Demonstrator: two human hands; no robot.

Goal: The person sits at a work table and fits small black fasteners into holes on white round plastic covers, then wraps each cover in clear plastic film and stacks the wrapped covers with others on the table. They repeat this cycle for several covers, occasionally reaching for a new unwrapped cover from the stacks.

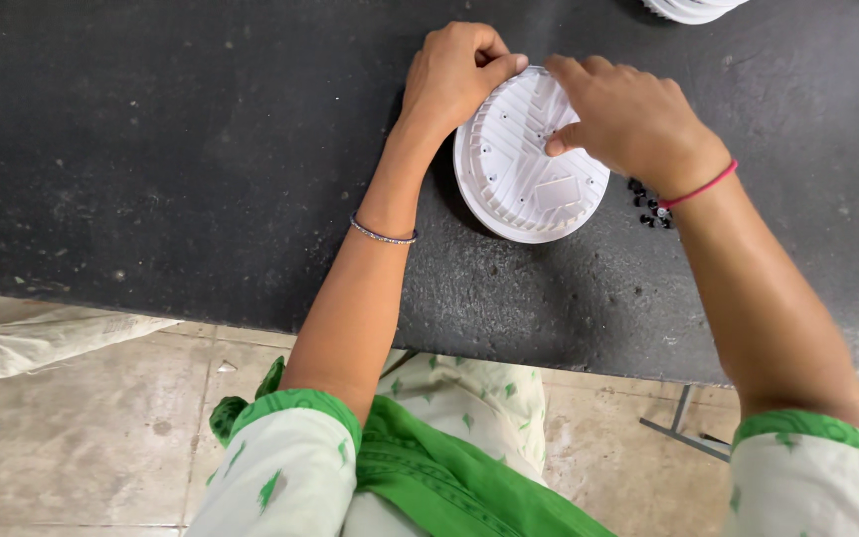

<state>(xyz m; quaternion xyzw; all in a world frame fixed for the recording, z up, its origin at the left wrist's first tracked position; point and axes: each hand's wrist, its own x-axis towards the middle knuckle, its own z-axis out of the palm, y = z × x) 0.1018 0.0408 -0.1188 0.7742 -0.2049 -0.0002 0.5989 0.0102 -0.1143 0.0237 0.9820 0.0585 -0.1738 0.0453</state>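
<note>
On the far part of the black worktop (201, 149), a round white ribbed housing (524, 174) lies flat. The left hand (454, 75) curls over its far-left rim, fingers bent and gripping the edge. The right hand (628, 119) rests on the far-right side, thumb and forefinger pinched narrow, perhaps on something too small to see. Small black screws (650, 204) lie just right of the disc. Steady work probably calls for the left hand to pin the rim firmly.

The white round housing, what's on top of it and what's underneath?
On the white round housing rest the right hand, fingertips pressing its ribbed face, and the left hand gripping its rim. It lies on the black table. Anything beneath it is hidden.
</note>
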